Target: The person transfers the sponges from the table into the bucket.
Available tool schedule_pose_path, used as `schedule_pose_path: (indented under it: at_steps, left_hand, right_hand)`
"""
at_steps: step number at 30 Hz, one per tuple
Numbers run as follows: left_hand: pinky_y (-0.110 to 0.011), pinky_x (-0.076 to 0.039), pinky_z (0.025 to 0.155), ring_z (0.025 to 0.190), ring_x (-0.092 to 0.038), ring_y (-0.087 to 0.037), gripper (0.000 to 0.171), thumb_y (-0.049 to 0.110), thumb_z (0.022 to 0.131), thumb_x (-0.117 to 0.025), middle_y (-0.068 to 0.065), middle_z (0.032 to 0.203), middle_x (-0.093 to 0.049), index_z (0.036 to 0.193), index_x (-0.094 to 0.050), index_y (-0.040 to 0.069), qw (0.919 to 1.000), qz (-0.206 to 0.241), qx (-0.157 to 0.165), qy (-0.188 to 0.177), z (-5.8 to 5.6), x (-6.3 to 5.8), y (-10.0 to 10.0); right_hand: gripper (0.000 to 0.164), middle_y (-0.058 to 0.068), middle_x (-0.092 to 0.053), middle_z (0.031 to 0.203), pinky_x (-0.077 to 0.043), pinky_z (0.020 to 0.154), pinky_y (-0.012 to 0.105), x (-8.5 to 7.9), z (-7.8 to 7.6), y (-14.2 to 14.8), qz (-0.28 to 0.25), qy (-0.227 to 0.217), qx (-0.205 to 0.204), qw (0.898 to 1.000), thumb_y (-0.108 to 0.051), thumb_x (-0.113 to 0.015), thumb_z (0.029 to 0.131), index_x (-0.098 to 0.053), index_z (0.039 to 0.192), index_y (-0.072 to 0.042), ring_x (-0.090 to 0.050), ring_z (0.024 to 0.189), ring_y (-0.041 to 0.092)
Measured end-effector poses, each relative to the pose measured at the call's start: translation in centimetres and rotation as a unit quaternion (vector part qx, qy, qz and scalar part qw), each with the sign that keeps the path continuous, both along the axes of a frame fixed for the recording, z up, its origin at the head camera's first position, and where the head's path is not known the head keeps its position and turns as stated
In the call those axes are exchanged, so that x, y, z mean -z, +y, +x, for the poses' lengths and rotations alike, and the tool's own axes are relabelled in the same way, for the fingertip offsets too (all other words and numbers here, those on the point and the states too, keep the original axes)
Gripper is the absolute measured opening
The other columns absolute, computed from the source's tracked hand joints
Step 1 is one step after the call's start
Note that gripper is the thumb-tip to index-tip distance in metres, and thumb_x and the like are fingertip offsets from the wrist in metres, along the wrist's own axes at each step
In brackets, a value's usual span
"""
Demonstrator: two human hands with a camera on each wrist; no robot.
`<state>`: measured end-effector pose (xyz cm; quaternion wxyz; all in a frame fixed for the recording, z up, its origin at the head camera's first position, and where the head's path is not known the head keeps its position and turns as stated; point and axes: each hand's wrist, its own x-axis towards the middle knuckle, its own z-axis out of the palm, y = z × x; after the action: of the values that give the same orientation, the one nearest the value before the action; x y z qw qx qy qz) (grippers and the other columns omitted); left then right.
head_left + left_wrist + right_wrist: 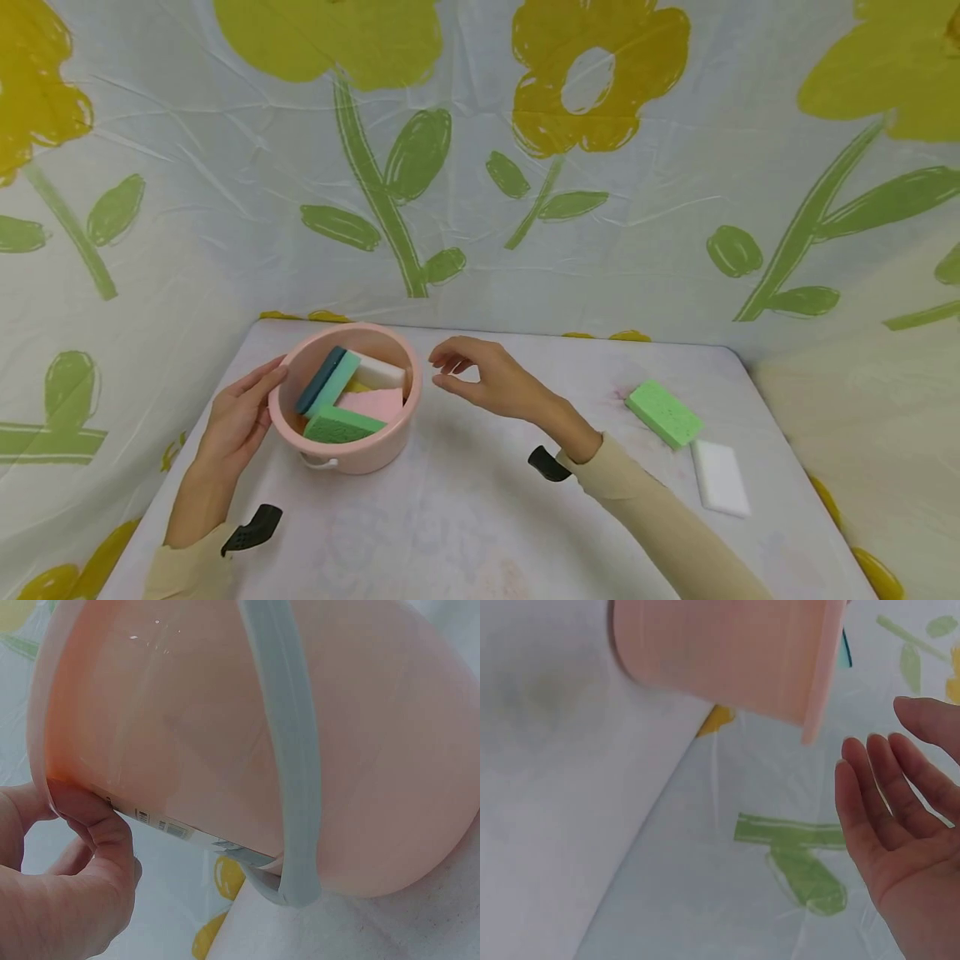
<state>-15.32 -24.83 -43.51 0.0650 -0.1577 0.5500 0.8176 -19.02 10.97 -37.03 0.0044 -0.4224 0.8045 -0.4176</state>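
Observation:
A pink bucket [360, 454] stands at the left of the table, filled with several sponges. My left hand [232, 425] holds its rim from the left side; in the left wrist view the fingers [109, 840] curl under the rim. Inside lie a teal sponge with a dark blue layer [327, 382], a green sponge [343, 425], a pink piece [375, 403], a white block [377, 372] and a bit of yellow. Just right of the bucket my right hand [483, 375] hovers apart from it, fingers loosely bent and holding nothing.
On the right of the table lie a green sponge [665, 413] and a white block [720, 477], close together. A flower-printed cloth [480, 200] rises behind and on both sides. The bucket's pale handle [292, 765] hangs down its side.

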Motion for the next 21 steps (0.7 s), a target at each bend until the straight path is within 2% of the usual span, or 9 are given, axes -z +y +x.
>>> schedule_pose_path:
  at_steps: [4, 8, 12, 15, 21]
  left_hand:
    - [-0.014, -0.052, 0.065, 0.070, -0.055, -0.001, 0.064, 0.029, 0.085, -0.072, 0.004, 0.125, -0.054, 0.141, -0.046, 0.014, 1.0000, 0.007, 0.001, -0.003, 0.0, -0.1, 0.0]
    - [-0.015, -0.053, 0.066, 0.070, -0.056, -0.001, 0.064, 0.027, 0.085, -0.071, 0.003, 0.124, -0.054, 0.142, -0.045, 0.013, 0.9999, 0.016, 0.005, 0.001, 0.1, -0.1, 0.0]
    - [-0.018, -0.052, 0.078, 0.087, -0.061, 0.000, 0.066, 0.025, 0.086, -0.070, 0.004, 0.125, -0.053, 0.143, -0.042, 0.011, 0.9997, 0.020, 0.006, 0.010, 0.2, -0.1, 0.0]
    - [-0.021, -0.049, 0.084, 0.099, -0.060, -0.001, 0.067, 0.025, 0.087, -0.070, 0.004, 0.127, -0.051, 0.145, -0.039, 0.010, 0.9997, 0.020, 0.005, 0.015, 0.2, -0.1, 0.1]
    - [-0.022, -0.047, 0.087, 0.106, -0.059, -0.001, 0.068, 0.025, 0.087, -0.070, 0.003, 0.131, -0.048, 0.145, -0.038, 0.010, 0.9995, 0.025, 0.004, 0.018, 0.2, 0.0, 0.0]
  right_hand:
    - [0.021, -0.005, -0.062, 0.103, -0.052, 0.084, 0.035, 0.6, 0.1, 1.6, -0.008, -0.010, 0.023, 1.000, -0.015, -0.067, 0.089, -0.061, 0.109, -0.015, -0.059, 0.092, 0.010]
    - [0.020, -0.004, -0.062, 0.103, -0.052, 0.085, 0.036, 0.8, 0.5, 3.0, -0.005, -0.015, 0.050, 0.999, -0.015, -0.066, 0.090, -0.061, 0.109, -0.014, -0.061, 0.092, 0.013]
    - [0.018, 0.003, -0.063, 0.103, -0.052, 0.084, 0.042, 0.2, 1.5, 4.1, -0.010, -0.019, 0.068, 0.997, -0.007, -0.065, 0.089, -0.062, 0.107, -0.008, -0.062, 0.092, 0.020]
    - [0.018, 0.007, -0.064, 0.101, -0.052, 0.084, 0.045, -0.6, 2.3, 4.9, -0.012, -0.025, 0.078, 0.997, -0.002, -0.065, 0.088, -0.062, 0.106, -0.005, -0.063, 0.091, 0.025]
    - [0.019, 0.005, -0.064, 0.101, -0.052, 0.084, 0.036, -0.4, 3.0, 6.9, 0.001, -0.037, 0.115, 0.993, -0.004, -0.066, 0.088, -0.062, 0.106, -0.007, -0.063, 0.092, 0.025]
